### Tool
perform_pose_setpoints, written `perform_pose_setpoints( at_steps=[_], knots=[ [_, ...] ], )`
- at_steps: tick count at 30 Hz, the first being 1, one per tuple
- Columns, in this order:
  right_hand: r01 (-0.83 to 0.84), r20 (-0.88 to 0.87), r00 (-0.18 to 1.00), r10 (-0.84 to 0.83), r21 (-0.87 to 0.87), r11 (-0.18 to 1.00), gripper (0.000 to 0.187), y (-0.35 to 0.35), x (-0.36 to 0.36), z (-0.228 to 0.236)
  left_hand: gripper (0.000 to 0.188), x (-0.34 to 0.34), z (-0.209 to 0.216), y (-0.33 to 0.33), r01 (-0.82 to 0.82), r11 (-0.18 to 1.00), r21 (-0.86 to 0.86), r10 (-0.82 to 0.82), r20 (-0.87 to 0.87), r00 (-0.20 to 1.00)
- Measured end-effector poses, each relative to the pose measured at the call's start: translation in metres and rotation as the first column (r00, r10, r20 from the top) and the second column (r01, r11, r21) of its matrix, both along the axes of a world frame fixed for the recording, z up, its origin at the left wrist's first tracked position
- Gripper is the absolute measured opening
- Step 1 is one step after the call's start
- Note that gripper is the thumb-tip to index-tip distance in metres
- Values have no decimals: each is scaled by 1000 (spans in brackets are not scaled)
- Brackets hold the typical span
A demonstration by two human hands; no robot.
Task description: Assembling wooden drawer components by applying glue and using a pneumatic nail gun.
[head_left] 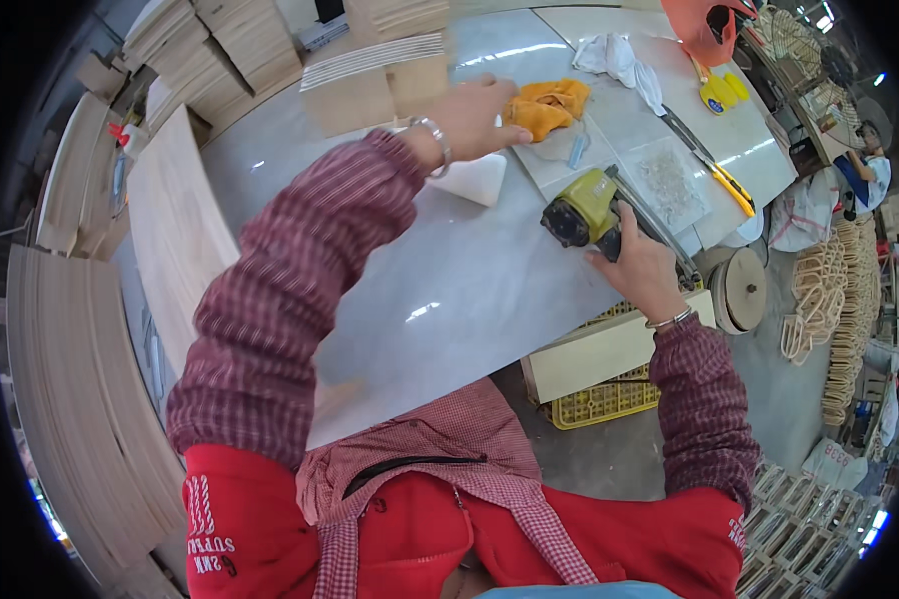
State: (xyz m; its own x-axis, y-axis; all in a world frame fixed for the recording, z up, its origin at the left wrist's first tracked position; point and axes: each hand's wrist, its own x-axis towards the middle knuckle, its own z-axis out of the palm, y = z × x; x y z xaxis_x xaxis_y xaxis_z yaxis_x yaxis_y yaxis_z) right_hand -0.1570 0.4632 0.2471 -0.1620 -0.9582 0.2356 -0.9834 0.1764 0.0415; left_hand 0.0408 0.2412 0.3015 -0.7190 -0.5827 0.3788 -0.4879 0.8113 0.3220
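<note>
My left hand point(471, 122) reaches over the table, its thumb and fingers apart, next to a crumpled orange cloth point(549, 108). Below its wrist lies a white block or folded piece point(474, 181), partly hidden by the hand. My right hand point(647, 268) is closed around the dark grip of a yellow-green nail gun point(591, 203). The nail gun's black end points left, and its long metal magazine runs down beside the hand. Some of the right fingers are hidden behind the grip.
Stacked wooden panels point(370, 85) stand at the table's back, with curved boards point(170, 230) at left. A yellow utility knife point(731, 188), a white glove point(617, 65) and yellow tape point(719, 92) lie at right. A board point(609, 354) rests over a yellow crate point(604, 404) below.
</note>
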Motion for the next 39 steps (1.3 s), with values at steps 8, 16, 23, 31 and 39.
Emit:
perform_pose_setpoints(
  at_steps=[8,16,23,31,39],
  knots=[
    [-18,118,993,14,29,999,76,-9,2,5,52,-84,-39,-50,-12,996,86,-14,291,957],
    [-22,227,974,10,51,998,77,-18,1,6,20,-119,-59,-86,77,988,-137,-36,283,959],
    [54,318,943,-97,142,988,75,-17,-1,10,28,-18,40,-4,350,937,20,-336,-232,913],
    [39,335,939,-83,137,990,75,-22,3,9,23,86,-50,69,409,866,-286,-226,506,832],
    [52,319,941,-111,187,981,74,-24,1,4,20,77,-83,54,391,821,-417,-192,442,876]
  ],
)
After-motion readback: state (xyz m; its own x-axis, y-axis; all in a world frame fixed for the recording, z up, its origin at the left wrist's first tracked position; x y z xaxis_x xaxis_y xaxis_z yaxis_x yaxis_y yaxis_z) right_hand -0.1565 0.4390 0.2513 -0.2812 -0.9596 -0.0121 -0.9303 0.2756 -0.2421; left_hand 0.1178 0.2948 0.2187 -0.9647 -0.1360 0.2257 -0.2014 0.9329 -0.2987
